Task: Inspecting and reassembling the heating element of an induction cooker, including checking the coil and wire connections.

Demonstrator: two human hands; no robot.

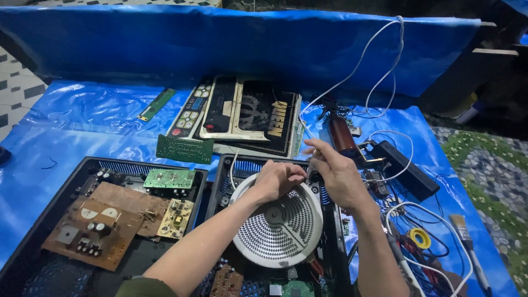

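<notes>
Your left hand (275, 179) curls, fingers pressed together, on the stiff, fragile coil (278, 223); right hand (335, 170) pinches something small; hold its rim.

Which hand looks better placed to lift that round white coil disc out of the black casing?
Probably the left hand: it already rests on the round white coil disc's far rim, while the right hand pinches something small beside that rim.

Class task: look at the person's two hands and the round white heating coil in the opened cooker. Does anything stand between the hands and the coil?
Nothing visible does. The left hand already rests on the round white coil's far rim, and the right hand is beside it at the same edge, fingers pinched together.
</notes>
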